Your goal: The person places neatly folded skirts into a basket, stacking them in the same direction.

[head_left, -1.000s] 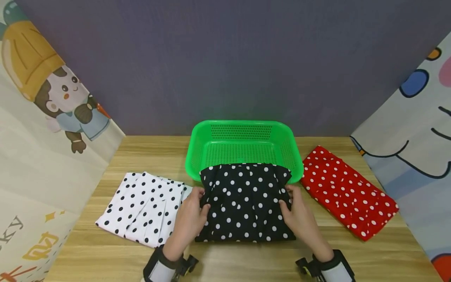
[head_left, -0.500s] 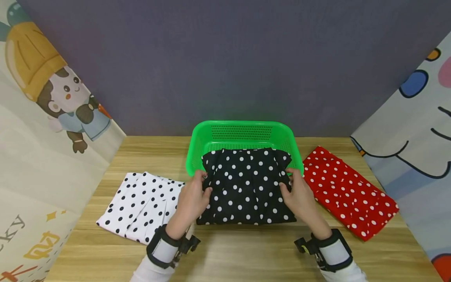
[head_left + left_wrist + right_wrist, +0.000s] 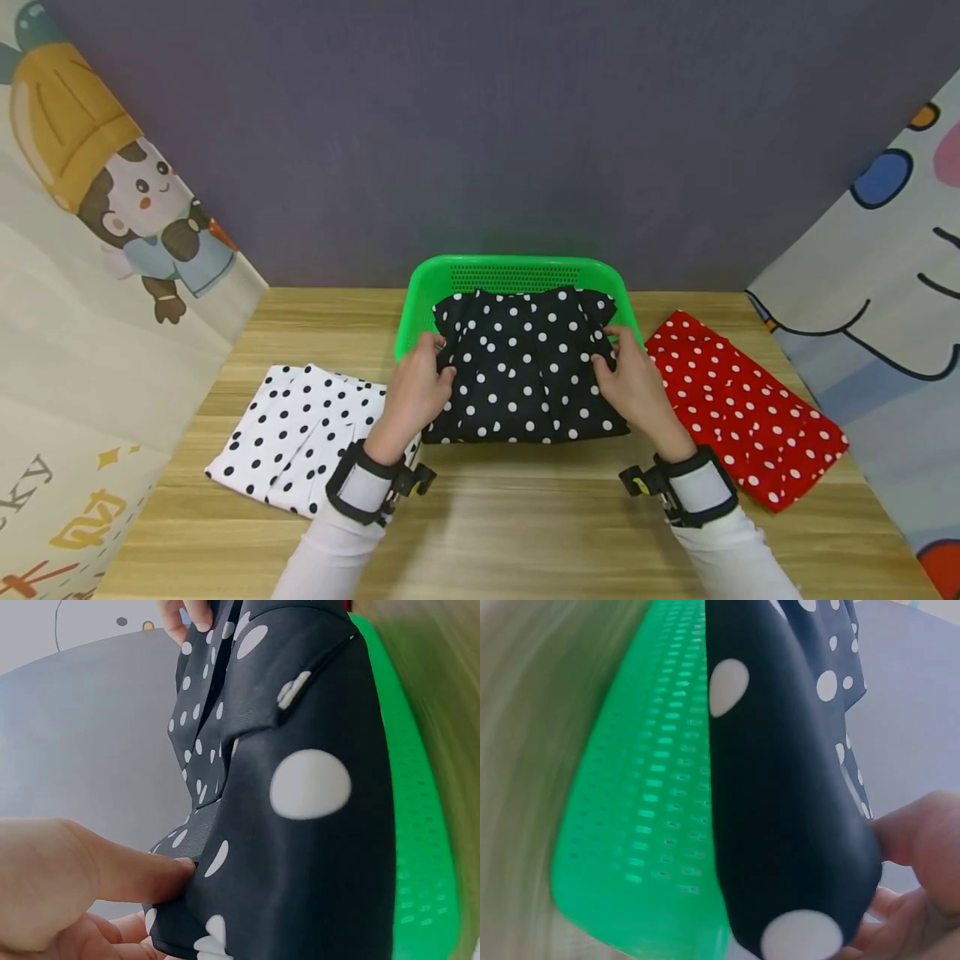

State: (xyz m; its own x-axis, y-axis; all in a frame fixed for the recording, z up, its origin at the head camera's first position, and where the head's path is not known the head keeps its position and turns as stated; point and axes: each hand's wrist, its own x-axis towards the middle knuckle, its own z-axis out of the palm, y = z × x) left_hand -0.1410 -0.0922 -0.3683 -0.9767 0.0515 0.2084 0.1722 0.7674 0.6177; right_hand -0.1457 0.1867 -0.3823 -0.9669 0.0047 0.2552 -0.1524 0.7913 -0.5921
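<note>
A folded black cloth with white polka dots (image 3: 528,367) hangs between my two hands, overlapping most of the green basket (image 3: 420,304) in the head view. My left hand (image 3: 415,392) pinches its left edge, thumb on the near face. On the opposite edge, my right hand (image 3: 636,383) grips it the same way. The left wrist view shows the left thumb (image 3: 142,876) pressed against a fold of the dotted cloth (image 3: 300,847). In the right wrist view, the basket's perforated wall (image 3: 645,825) stands close beside the cloth (image 3: 780,802).
To the left lies a folded white cloth with black dots (image 3: 300,437), partly behind my left forearm. A folded red cloth with white dots (image 3: 742,408) lies slanted at the right. Beneath everything is a wooden table (image 3: 517,525), backed by a dark grey panel (image 3: 517,142).
Both hands have carried the black cloth away from me, from in front of the green basket to over it. More of my sleeves shows. The white and red cloths stay put.
</note>
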